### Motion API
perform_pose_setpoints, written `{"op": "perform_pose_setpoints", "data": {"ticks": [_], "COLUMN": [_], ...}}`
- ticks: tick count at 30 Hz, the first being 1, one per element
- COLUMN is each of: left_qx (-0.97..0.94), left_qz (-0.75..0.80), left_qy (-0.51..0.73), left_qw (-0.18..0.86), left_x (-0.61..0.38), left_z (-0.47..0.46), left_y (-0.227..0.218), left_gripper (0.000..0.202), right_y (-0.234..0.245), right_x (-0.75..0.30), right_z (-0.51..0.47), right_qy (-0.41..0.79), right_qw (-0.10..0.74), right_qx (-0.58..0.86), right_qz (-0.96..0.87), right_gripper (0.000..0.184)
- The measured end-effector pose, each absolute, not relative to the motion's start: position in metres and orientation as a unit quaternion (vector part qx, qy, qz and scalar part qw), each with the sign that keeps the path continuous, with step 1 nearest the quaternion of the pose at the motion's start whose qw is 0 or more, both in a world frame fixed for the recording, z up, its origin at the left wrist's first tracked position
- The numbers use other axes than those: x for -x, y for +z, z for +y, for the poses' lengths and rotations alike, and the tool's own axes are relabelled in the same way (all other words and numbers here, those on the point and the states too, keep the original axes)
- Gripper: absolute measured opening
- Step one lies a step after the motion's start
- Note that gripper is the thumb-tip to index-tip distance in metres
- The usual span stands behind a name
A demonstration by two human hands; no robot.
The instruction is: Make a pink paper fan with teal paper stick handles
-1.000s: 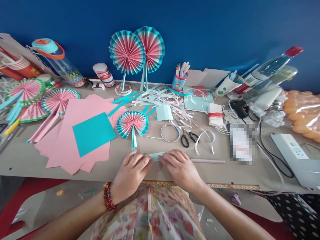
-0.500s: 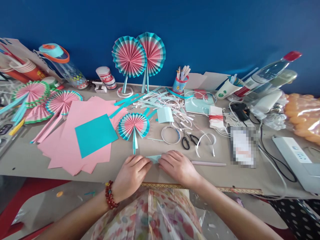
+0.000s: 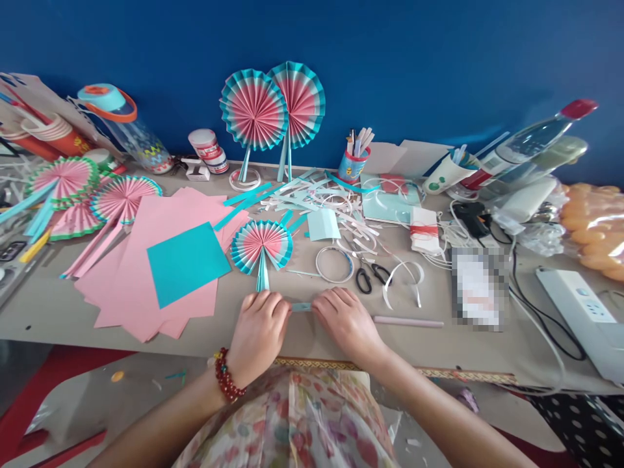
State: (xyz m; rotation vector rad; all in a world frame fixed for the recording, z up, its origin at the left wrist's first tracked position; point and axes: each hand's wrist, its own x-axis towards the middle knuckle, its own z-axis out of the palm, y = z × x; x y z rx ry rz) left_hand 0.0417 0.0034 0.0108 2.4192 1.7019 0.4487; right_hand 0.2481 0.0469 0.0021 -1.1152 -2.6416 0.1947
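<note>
My left hand [image 3: 259, 333] and my right hand [image 3: 347, 323] rest on the grey table [image 3: 49, 312] near its front edge, fingers curled and pressing on a narrow folded strip of light blue paper [image 3: 301, 306] that shows between them. Most of the strip is hidden under my fingers. Just beyond it lies a small pink and teal pleated paper fan [image 3: 262, 245] with its handle pointing at my left hand. A thin pink stick [image 3: 408, 321] lies right of my right hand.
Pink sheets [image 3: 127, 260] with a teal square [image 3: 188, 262] lie to the left. Two finished fans [image 3: 273, 110] stand at the back wall. Scissors [image 3: 370, 275], a tape ring [image 3: 334, 263], paper scraps [image 3: 316, 195], a glue gun [image 3: 470, 216], bottles [image 3: 526, 143] and a power strip [image 3: 580, 318] fill the right.
Both hands have folded the light blue paper narrower; it was a wider flat piece and is now a thin strip. My left hand has shifted slightly right.
</note>
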Motion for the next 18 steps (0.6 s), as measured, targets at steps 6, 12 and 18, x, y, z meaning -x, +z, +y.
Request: {"op": "perform_pose_setpoints", "data": {"ticks": [6,12,18], "left_qx": [-0.808,-0.801,-0.800], "left_qz": [0.575,0.585,0.587], "left_qy": [0.108,0.106,0.105], "left_qw": [0.065,0.063,0.070], "left_x": [-0.046,-0.046,-0.046], "left_z": [0.008,0.011,0.016], "left_y": [0.016,0.018,0.019], "left_gripper": [0.017,0.016,0.013], "right_y": [0.004,0.005,0.006], "right_x": [-0.243,-0.243,-0.244], "right_z": [0.049,0.050,0.052], "right_qy": [0.077,0.104,0.154], "right_qw": [0.119,0.132,0.136], "right_qx": [0.408,0.424,0.433], "right_qz": [-0.902,-0.890,-0.878], "right_gripper": [0.013,0.013,0.009]}}
